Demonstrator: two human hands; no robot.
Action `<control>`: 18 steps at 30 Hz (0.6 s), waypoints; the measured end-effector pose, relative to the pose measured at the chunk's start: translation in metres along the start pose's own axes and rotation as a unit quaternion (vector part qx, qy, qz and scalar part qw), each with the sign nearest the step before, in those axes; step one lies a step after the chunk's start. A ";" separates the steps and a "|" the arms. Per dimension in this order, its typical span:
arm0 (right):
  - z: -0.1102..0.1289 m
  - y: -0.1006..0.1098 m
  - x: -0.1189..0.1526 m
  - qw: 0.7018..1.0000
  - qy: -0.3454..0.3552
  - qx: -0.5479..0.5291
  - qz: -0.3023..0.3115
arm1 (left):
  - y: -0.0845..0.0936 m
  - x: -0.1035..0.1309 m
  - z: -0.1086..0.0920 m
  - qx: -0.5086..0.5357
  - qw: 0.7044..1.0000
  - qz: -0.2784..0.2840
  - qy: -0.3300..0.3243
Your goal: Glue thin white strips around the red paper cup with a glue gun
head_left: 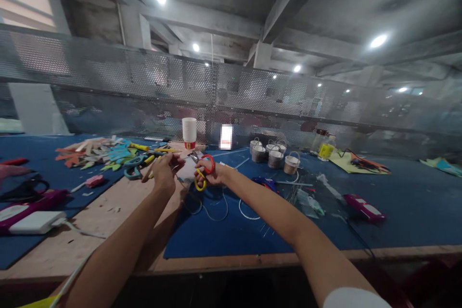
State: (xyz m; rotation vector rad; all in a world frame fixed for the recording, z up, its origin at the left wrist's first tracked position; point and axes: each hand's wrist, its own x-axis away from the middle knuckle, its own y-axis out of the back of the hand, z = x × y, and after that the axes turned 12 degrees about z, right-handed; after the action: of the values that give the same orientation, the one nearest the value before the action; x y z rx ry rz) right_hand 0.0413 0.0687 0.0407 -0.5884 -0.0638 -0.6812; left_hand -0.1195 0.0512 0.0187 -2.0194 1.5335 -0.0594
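My right hand is closed around scissors with one red and one yellow handle loop. Their metal blades point up and left, towards my other hand. My left hand is raised just left of the blades, fingers bent together; whatever they pinch is too small to make out. A whitish piece shows between the two hands, its kind unclear. Below them, a thin white cord loops over the blue mat. Near my left hand lie blue-handled scissors.
Stacked paper cups stand behind my hands. Several small handled buckets are at the back right, near a yellow-labelled bottle. Coloured strips are piled left. Purple tools lie at both sides; a white power bank sits front left.
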 end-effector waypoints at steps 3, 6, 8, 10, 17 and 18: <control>0.001 0.003 0.000 1.000 -0.008 0.018 0.000 | -0.001 0.002 0.000 -0.006 1.000 0.001 0.009; 0.002 0.008 -0.001 0.999 -0.009 0.040 -0.005 | -0.003 0.003 -0.001 -0.009 1.000 0.001 0.018; 0.003 0.009 -0.002 0.998 -0.008 0.056 -0.010 | -0.004 0.004 -0.002 -0.010 1.000 0.000 0.021; 0.003 0.007 -0.003 0.997 -0.007 0.074 -0.015 | -0.003 0.005 -0.003 -0.011 1.000 0.000 0.024; 0.012 -0.006 0.014 0.988 0.000 0.150 -0.036 | 0.001 0.003 -0.003 -0.005 0.999 -0.004 0.041; 0.017 -0.005 0.020 0.986 0.006 0.161 -0.041 | 0.001 0.003 -0.002 -0.003 0.999 -0.005 0.043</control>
State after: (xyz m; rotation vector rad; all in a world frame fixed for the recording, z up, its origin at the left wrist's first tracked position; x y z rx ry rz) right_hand 0.0561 0.0632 0.0622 -0.2707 -0.1843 -0.7372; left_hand -0.1206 0.0473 0.0189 -2.0530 1.5789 -0.1468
